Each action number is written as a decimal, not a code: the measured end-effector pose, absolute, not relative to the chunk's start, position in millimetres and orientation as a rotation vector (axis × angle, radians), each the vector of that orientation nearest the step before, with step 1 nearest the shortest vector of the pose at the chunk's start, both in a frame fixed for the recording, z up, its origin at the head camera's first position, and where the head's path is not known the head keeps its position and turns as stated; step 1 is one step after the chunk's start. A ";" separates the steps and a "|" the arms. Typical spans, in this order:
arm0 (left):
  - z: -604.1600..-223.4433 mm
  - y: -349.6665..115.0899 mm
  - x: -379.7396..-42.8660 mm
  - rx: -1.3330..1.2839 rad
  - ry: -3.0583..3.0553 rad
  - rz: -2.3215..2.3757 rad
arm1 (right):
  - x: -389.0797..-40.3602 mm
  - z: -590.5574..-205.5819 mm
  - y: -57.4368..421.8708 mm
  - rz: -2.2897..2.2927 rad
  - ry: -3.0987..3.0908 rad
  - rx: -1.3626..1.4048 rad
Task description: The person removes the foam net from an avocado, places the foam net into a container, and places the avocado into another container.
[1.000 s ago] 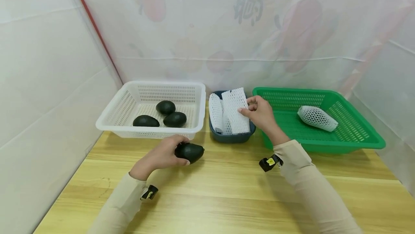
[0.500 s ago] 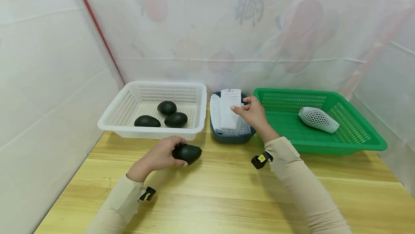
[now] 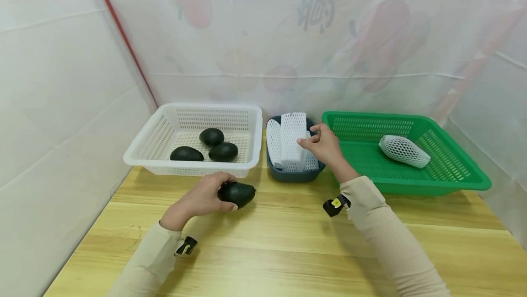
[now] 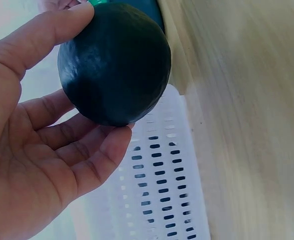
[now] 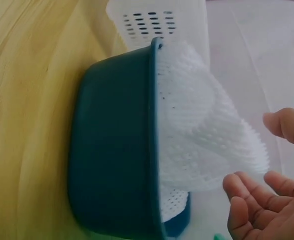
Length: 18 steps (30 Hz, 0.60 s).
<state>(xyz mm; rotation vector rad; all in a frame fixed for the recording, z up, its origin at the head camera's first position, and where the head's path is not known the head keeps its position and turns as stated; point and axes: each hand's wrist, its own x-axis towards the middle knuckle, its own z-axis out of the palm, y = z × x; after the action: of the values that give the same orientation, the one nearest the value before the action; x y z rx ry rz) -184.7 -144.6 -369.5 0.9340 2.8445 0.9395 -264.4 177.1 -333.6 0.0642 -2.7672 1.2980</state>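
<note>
My left hand (image 3: 203, 198) holds a dark green avocado (image 3: 239, 194) just above the table, in front of the white basket. In the left wrist view the thumb and curled fingers grip the avocado (image 4: 116, 65) from its sides. My right hand (image 3: 327, 148) hovers at the right rim of a small dark blue bin (image 3: 294, 176). White foam net sleeves (image 3: 293, 139) are stacked in that bin and stick up above it. From the right wrist, the thumb and fingers of the hand (image 5: 272, 200) are spread apart near the upper sleeve (image 5: 202, 120), pinching nothing.
Three avocados lie in the white basket (image 3: 191, 164) at the left. A green basket (image 3: 411, 186) on the right contains one avocado in a foam net (image 3: 403, 150). Bare wood of the table (image 3: 263, 251) spans the front; a printed sheet hangs behind.
The top sleeve has shifted left and now lies straighter on the stack. My right hand moved left, then slightly back right. The left hand, with its avocado, has barely moved.
</note>
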 end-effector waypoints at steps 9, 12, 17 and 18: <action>-360.8 -145.5 -180.3 0.990 2.845 0.990 | -242.2 -311.1 177.3 0.887 -3.024 0.208; -357.1 -146.4 -179.3 0.992 2.865 1.016 | -237.9 -304.5 175.7 0.807 -3.066 0.251; -348.0 -148.6 -178.4 1.001 2.895 1.065 | -235.1 -298.5 172.6 0.717 -3.094 0.310; -346.6 -149.2 -178.5 1.005 2.899 1.074 | -234.8 -297.7 171.9 0.705 -3.097 0.314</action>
<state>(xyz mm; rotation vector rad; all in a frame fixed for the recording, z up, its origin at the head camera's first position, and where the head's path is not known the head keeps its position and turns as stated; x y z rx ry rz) -178.5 -149.2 -346.6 1.0049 2.8985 1.0744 -234.8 171.9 -297.7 0.3141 -3.0968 0.7047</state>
